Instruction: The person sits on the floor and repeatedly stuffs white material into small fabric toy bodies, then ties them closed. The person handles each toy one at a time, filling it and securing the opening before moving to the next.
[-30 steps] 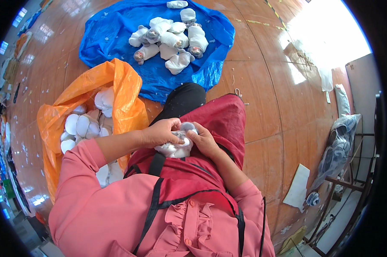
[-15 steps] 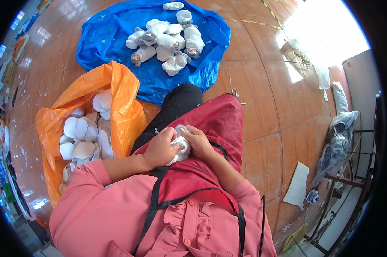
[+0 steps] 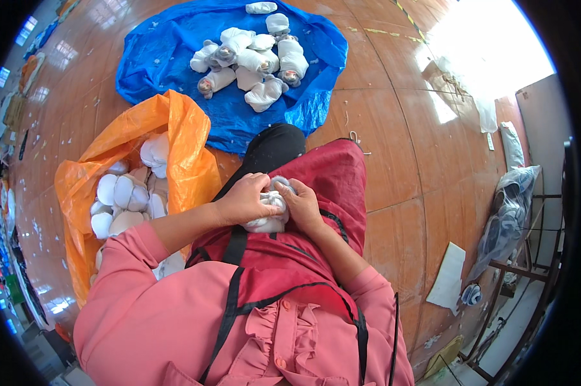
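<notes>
Above my lap, my left hand (image 3: 246, 198) and my right hand (image 3: 301, 204) grip a white fabric bundle (image 3: 266, 223) with grey fluff (image 3: 281, 182) showing at its far end. The left fingers curl round the bundle's left side, the thumb lying across its top. On the other side, my right thumb and fingers pinch near the grey fluff. My hands cover part of the bundle, and its exact kind cannot be made out. Under it spreads a dark red apron (image 3: 329, 174) with black straps.
An orange sack (image 3: 190, 170) at my left holds several white and beige padded pieces (image 3: 131, 194). Ahead, a blue tarp (image 3: 158, 64) carries several white bundles (image 3: 264, 95) with grey fluff. To the right are a white sheet (image 3: 446, 276), a clear plastic bag (image 3: 506, 206) and a metal rack (image 3: 519, 270).
The bundle has turned a little in my hands and shows more white fabric. My left hand has risen slightly, with its thumb now over the bundle's top.
</notes>
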Available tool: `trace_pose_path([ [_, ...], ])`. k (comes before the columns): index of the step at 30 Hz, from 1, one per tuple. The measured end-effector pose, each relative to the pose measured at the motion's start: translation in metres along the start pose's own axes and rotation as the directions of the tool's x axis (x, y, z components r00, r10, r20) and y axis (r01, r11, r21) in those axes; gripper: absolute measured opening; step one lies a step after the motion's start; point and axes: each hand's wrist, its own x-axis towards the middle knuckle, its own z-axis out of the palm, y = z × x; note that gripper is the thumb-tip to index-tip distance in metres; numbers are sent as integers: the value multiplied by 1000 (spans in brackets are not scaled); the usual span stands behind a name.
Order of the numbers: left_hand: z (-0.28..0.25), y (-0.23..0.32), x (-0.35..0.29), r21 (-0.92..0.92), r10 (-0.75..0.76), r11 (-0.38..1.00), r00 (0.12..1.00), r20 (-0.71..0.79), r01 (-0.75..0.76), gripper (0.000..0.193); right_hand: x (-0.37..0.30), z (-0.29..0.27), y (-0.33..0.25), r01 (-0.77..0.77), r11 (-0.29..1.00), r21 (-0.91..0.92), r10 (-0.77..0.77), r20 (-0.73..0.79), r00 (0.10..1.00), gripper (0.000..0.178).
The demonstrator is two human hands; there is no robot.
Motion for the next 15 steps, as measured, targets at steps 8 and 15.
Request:
trace_pose_path([
  [8, 26, 0, -2, 34, -96, 994, 991, -89, 99, 44, 1, -2, 1, -36, 991, 126, 41, -34, 999, 22],
  [15, 39, -7, -1, 45, -45, 998, 987, -155, 52, 41, -8, -10, -4, -59, 970, 234, 45, 66, 997, 22],
])
